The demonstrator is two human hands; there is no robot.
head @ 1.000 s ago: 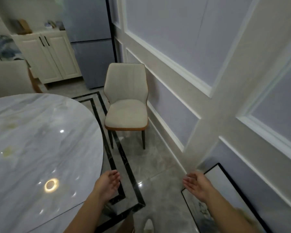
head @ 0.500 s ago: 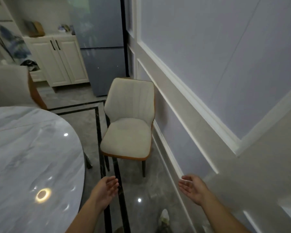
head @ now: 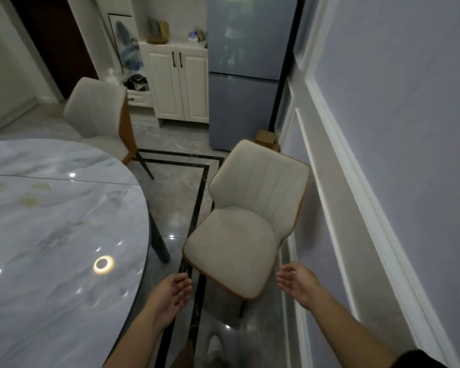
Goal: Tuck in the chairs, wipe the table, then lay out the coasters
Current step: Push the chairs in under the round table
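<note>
tuck chair | our left grip (head: 174,296) and right grip (head: 296,284) apart, empty | beige padded chair with brown shell (head: 231,243) just ahead between them, seat front toward us | round grey marble desk (head: 51,221) left of left grip

This was the dining corner of a home. A round grey marble-topped table (head: 51,221) stood on a polished grey tiled floor (head: 170,200) with black inlaid borders. A beige upholstered chair (head: 239,229) stood by the wall and a second matching chair (head: 96,112) farther back. Behind them were a tall blue-grey refrigerator (head: 247,75) and a cream cabinet with panelled doors (head: 178,86). The lilac wall (head: 396,102) carried white mouldings.
</note>
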